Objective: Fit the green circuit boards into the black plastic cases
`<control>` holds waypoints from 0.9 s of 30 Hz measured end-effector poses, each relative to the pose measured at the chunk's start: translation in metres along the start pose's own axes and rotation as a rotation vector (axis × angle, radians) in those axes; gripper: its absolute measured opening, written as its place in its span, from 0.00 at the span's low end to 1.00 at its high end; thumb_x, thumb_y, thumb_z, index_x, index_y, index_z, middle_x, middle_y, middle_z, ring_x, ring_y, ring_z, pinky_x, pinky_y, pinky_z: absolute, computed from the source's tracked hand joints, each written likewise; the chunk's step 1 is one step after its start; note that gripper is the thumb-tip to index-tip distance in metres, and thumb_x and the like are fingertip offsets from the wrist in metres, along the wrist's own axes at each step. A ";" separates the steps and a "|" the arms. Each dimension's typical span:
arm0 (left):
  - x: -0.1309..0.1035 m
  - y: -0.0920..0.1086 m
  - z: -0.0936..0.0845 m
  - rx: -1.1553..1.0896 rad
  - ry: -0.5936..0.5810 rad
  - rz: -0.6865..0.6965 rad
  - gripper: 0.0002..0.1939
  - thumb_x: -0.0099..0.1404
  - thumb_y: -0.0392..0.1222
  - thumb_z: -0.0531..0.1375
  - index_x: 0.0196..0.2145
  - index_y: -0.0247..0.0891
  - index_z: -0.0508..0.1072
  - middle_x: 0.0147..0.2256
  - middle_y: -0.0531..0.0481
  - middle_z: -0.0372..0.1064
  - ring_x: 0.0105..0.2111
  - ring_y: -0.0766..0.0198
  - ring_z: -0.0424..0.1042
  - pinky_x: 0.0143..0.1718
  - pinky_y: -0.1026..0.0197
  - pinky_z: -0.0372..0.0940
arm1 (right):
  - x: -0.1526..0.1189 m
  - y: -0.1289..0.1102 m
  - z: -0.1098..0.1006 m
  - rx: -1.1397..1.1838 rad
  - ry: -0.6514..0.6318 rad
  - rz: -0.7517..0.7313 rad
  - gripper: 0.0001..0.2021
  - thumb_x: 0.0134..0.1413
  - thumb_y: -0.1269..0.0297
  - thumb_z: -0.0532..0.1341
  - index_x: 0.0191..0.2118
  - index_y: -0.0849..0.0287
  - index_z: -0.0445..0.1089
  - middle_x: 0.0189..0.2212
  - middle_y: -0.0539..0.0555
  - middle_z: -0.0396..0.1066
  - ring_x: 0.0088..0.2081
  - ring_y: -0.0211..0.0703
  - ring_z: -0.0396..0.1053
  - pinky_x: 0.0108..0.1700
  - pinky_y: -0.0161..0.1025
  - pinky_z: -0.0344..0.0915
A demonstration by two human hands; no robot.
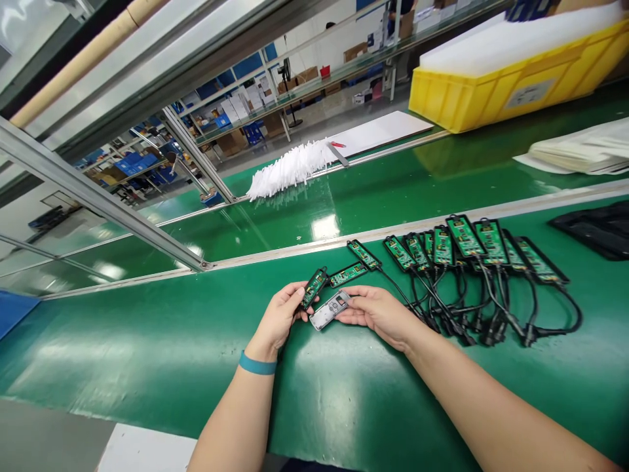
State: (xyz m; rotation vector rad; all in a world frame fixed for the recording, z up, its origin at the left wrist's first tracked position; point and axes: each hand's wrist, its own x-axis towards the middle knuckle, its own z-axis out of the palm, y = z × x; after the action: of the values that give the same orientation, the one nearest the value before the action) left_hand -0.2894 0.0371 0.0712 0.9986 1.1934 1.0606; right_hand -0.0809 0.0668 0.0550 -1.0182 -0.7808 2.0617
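Note:
My left hand (281, 316), with a teal band on its wrist, grips a black casing with a green circuit board (314, 287) showing in its open face. Between the fingers and thumb of my right hand (369, 311) is a grey casing cover (330, 311), tilted close beside the board. Two more cased circuit boards (348, 275) lie on the bench just beyond my hands. To the right, several cased boards (464, 237) are heaped together, their black cables (459, 321) trailing toward me.
Behind the green bench (147, 341) runs a raised metal edge strip (295, 248). Farther back are a pile of white strips (295, 169), a yellow crate (442, 98) and stacked white sheets (580, 147). A black pouch-like item (594, 229) lies at right. A metal frame post (108, 190) slants on the left.

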 end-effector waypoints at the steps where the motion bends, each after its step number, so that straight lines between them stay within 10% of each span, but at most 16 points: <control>1: -0.001 -0.001 0.003 0.067 0.003 0.027 0.20 0.65 0.49 0.58 0.49 0.33 0.70 0.37 0.43 0.74 0.26 0.68 0.70 0.25 0.67 0.63 | 0.000 0.002 0.000 -0.010 0.004 0.005 0.09 0.52 0.77 0.59 0.40 0.67 0.70 0.33 0.61 0.77 0.29 0.41 0.77 0.38 0.38 0.76; 9: -0.012 -0.005 0.021 0.656 0.071 0.398 0.15 0.61 0.40 0.62 0.47 0.41 0.75 0.46 0.44 0.72 0.46 0.55 0.69 0.51 0.54 0.61 | 0.003 0.007 0.000 0.040 0.060 -0.037 0.09 0.50 0.77 0.60 0.39 0.66 0.71 0.29 0.59 0.77 0.30 0.41 0.77 0.39 0.39 0.75; 27: -0.009 -0.010 0.017 0.765 -0.032 0.488 0.17 0.62 0.35 0.60 0.49 0.44 0.74 0.44 0.43 0.71 0.46 0.55 0.68 0.51 0.52 0.62 | 0.002 0.010 0.001 0.094 0.013 -0.075 0.08 0.47 0.77 0.60 0.36 0.66 0.71 0.32 0.61 0.77 0.33 0.44 0.77 0.45 0.45 0.74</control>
State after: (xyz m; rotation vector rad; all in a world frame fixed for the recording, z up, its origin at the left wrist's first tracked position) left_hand -0.2717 0.0252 0.0655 1.9674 1.3964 0.9474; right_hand -0.0859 0.0619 0.0470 -0.9356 -0.6982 2.0071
